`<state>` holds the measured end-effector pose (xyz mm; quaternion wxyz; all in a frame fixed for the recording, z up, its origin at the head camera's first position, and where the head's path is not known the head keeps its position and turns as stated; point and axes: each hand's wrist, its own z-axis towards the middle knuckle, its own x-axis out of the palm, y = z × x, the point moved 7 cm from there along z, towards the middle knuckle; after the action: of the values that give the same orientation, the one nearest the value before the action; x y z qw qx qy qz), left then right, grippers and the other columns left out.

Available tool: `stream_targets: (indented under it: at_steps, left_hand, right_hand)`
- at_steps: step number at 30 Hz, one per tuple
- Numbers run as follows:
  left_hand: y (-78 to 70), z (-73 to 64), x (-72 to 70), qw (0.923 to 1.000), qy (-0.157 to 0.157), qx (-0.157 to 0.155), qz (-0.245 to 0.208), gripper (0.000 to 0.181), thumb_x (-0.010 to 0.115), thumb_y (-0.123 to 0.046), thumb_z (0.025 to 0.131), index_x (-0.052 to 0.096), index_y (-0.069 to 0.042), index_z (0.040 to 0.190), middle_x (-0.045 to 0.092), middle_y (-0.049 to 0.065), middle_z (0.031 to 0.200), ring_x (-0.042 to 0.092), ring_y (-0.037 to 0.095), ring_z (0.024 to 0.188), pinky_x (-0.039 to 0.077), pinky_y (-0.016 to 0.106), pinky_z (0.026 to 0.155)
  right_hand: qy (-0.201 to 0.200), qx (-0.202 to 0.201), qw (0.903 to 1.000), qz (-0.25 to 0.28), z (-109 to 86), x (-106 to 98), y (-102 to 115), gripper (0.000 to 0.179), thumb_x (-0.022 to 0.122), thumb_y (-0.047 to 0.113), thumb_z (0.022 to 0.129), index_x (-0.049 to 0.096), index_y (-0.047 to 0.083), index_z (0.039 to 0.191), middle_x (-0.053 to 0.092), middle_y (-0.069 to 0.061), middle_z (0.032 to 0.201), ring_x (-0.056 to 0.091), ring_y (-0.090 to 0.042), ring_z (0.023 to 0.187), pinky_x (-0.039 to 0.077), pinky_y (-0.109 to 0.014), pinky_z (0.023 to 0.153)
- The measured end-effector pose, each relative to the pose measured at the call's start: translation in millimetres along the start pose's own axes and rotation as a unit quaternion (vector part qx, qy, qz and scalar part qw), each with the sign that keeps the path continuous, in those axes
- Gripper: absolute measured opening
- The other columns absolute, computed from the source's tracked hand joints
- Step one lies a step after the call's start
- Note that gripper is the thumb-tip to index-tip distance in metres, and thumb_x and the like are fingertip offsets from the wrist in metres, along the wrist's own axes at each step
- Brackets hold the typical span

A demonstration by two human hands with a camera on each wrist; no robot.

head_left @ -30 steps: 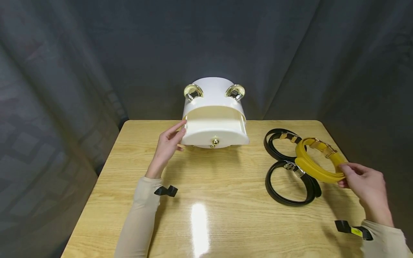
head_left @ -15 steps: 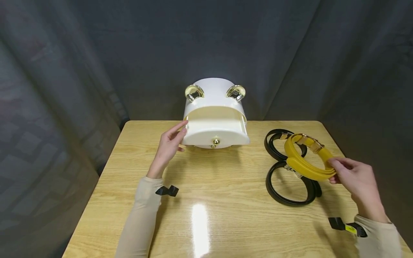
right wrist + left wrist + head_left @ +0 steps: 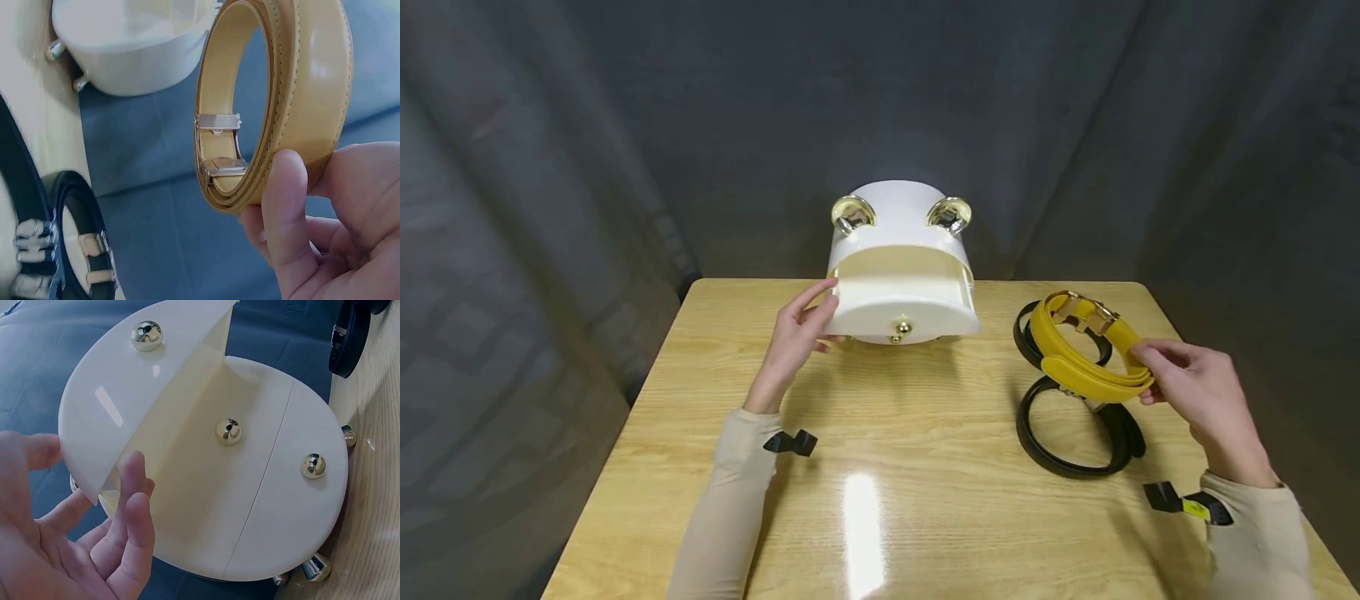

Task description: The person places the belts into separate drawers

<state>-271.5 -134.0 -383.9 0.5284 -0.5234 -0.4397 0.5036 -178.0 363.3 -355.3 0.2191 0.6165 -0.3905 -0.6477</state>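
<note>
In the head view, my left hand is at the left end of a pulled-out white drawer. Its thumb and index finger pinch the drawer front's edge, while the other fingers stay off it in the left wrist view. The drawer belongs to a rounded white box with gold ears and ball knobs. On the right, my right hand holds a coiled yellow belt between thumb and fingers, raised above the table. The belt's gold buckle shows inside the coil in the right wrist view.
Two coiled black belts lie on the wooden table at the right: a rear belt, partly covered by the yellow one in the head view, and a front belt with a silver buckle. Dark curtains hang behind and at the sides.
My right hand has carried the yellow belt leftward and away from me, from over the right of the black belts to over the rear one. My left hand and the drawer stay nearly still.
</note>
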Motion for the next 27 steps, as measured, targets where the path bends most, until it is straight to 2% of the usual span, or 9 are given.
stream_targets:
  at_steps: [4,9,16,27]
  left_hand:
    - [-1.9,-0.7,3.2,0.9998,0.011,-0.006,-0.012,0.052,0.059,-0.034,0.109,0.051,-0.02,0.159,0.069,0.031,0.136,0.074,0.009,0.063,0.057,0.024,0.058]
    - [-2.0,-2.5,3.2,0.9997,0.019,-0.013,0.004,0.053,0.059,-0.037,0.11,0.05,-0.023,0.16,0.069,0.029,0.136,0.073,0.008,0.066,0.058,0.025,0.061]
    - [-0.6,-2.9,2.7,0.9995,0.026,-0.016,-0.003,0.053,0.059,-0.035,0.109,0.049,-0.022,0.16,0.068,0.029,0.138,0.076,0.016,0.07,0.059,0.025,0.06]
    - [-1.9,-3.0,-1.4,0.9997,0.021,-0.014,0.003,0.053,0.058,-0.033,0.11,0.048,-0.021,0.161,0.066,0.03,0.14,0.073,0.01,0.068,0.059,0.025,0.06]
  right_hand:
    - [0.006,-0.025,0.9997,-0.008,5.2,6,17,0.055,0.056,0.034,0.11,0.06,-0.011,0.14,0.062,0.023,0.083,0.066,-0.009,0.059,0.06,-0.023,0.056]
    - [0.017,-0.05,0.9986,-0.007,10.9,15,36,0.051,0.057,0.033,0.11,0.062,-0.011,0.137,0.063,0.021,0.083,0.065,-0.008,0.059,0.06,-0.023,0.056]
    - [0.018,-0.052,0.9985,0.0,12.9,21,48,0.049,0.059,0.03,0.109,0.065,-0.01,0.135,0.063,0.021,0.083,0.064,-0.007,0.058,0.059,-0.023,0.054]
    - [0.025,-0.063,0.9977,0.002,12.7,28,63,0.046,0.06,0.03,0.108,0.066,-0.008,0.133,0.064,0.017,0.087,0.065,-0.006,0.06,0.06,-0.024,0.055]
